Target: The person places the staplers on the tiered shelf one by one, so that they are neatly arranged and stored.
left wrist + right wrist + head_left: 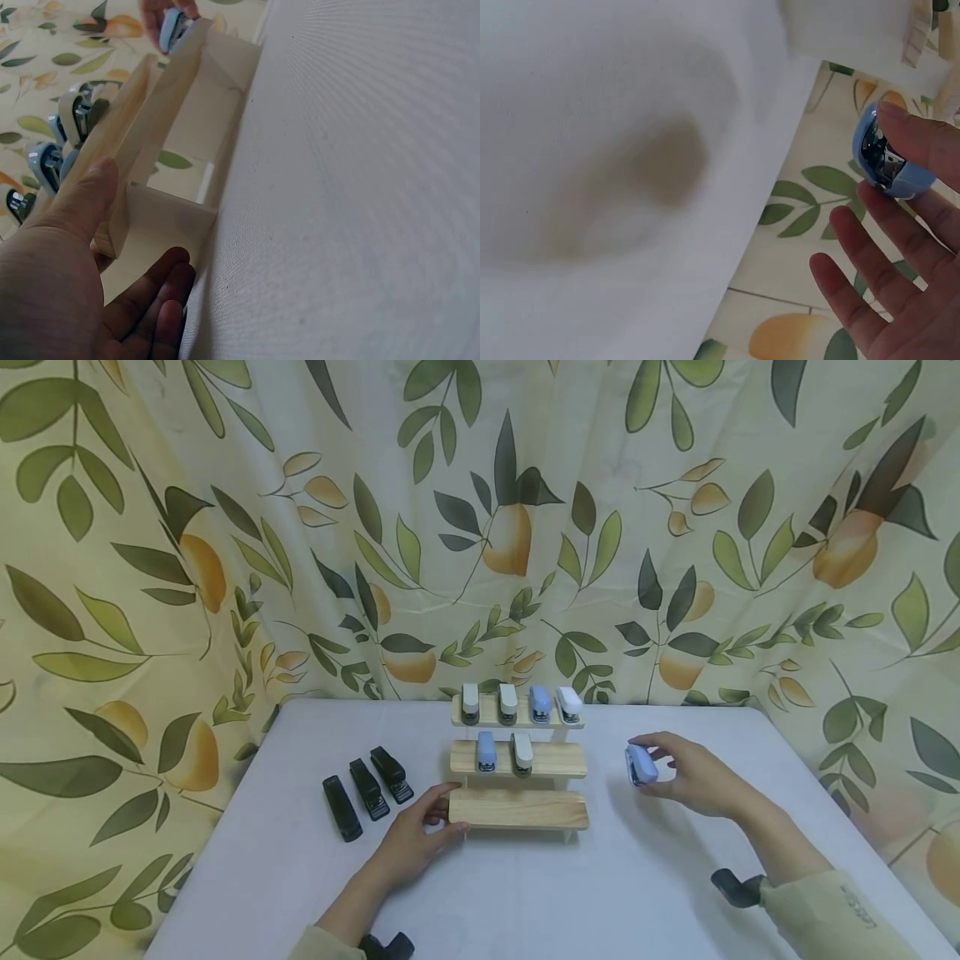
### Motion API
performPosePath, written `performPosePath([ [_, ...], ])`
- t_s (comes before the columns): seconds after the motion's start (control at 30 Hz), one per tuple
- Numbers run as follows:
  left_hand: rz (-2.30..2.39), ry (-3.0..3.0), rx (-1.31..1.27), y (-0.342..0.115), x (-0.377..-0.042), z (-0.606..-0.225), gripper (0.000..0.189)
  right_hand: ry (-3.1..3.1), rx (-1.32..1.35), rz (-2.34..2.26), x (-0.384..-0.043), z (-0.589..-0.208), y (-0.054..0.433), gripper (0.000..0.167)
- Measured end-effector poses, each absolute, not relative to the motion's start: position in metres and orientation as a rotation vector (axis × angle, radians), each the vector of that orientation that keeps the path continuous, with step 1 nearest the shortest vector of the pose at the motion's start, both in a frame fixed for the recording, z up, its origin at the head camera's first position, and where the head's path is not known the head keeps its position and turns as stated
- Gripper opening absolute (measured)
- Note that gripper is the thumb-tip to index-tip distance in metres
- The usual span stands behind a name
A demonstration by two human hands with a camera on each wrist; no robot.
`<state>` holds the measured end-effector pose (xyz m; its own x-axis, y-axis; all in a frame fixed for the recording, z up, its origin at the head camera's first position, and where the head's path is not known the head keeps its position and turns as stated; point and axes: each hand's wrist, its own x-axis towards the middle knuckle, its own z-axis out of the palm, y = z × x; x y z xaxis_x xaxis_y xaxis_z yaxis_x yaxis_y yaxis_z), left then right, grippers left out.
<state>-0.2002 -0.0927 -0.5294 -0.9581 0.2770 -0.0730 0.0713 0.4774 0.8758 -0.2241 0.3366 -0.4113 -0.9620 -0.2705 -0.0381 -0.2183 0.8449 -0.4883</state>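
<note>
My right hand (693, 774) holds a small blue stapler (642, 765) between thumb and fingers, above the right side of the table. In the right wrist view, the blue stapler (889, 157) is pinched while the other fingers stretch out. My left hand (420, 835) grips the left end of the lowest board of a three-tier wooden stand (517, 810); in the left wrist view its thumb lies on the board (124, 202). Two staplers stand on the middle tier, a blue one (487, 752) and a white one (522, 753). Several white and blue staplers, including a blue one (540, 703), line the top tier.
Three black staplers lie on the left of the table: a left one (342, 808), a middle one (369, 789) and a right one (392, 774). A white cloth (570, 893) covers the table. Behind it hangs a leaf-and-fruit patterned curtain (480, 527).
</note>
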Motion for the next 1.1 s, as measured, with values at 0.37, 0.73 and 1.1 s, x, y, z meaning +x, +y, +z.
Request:
performPosePath([
  [0.37, 1.484, 2.512, 0.297, -0.093, -0.202, -0.531, 0.073, 2.935, -0.426, -0.756, -0.219, -0.403, 0.325, 0.07],
  [0.73, 1.485, 2.511, 0.304, -0.093, -0.202, -0.532, 0.072, 2.964, -0.468, -0.778, -0.216, -0.402, 0.316, 0.07],
  [1.1, 1.486, 2.516, 0.31, -0.094, -0.203, -0.533, 0.072, 2.985, -0.52, -0.813, -0.212, -0.399, 0.303, 0.07],
])
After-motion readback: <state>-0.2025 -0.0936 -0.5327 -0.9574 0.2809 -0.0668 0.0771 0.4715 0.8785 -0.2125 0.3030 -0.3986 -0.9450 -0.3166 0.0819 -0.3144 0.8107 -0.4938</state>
